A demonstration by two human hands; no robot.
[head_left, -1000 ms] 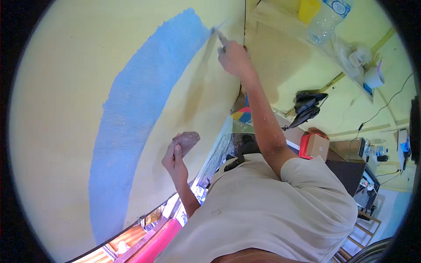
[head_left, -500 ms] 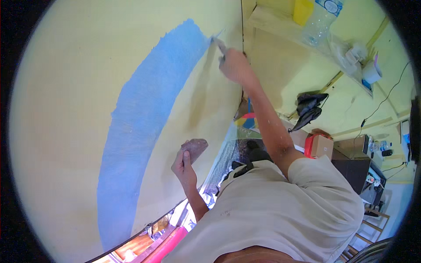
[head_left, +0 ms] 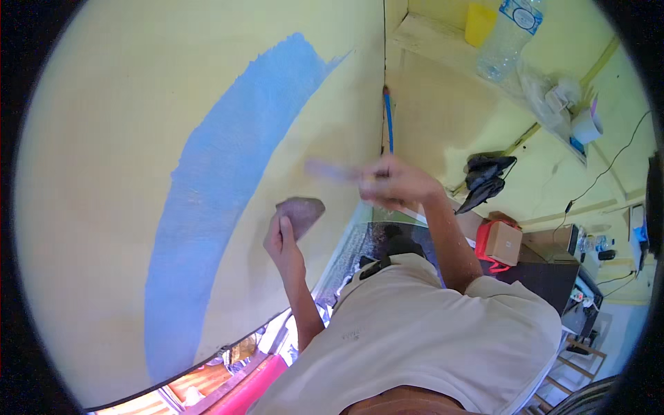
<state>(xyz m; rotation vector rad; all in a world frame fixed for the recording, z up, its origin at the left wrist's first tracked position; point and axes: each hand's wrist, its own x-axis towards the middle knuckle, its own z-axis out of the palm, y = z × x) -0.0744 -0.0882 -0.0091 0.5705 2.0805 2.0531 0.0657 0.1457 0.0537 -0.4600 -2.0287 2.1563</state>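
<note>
A broad curved band of blue paint runs down the pale yellow wall, with a thin pointed streak at its upper right. My right hand is closed around a slim brush-like tool, smeared by motion. The tool points left in front of the wall, to the right of the band. Lower down, my left hand grips a grey-brown angular piece between thumb and fingers, close to the wall. Its exact kind cannot be made out.
A shelf at upper right bears a plastic bottle, a yellow container and a white cup. A black bag hangs below. A cardboard box and dark cabinet stand at right. The wall's lower edge borders a bright opening.
My right hand has moved down and left, taking the brush-like tool away from the streak at the band's upper edge. My left hand has shifted slightly up and left with its piece.
</note>
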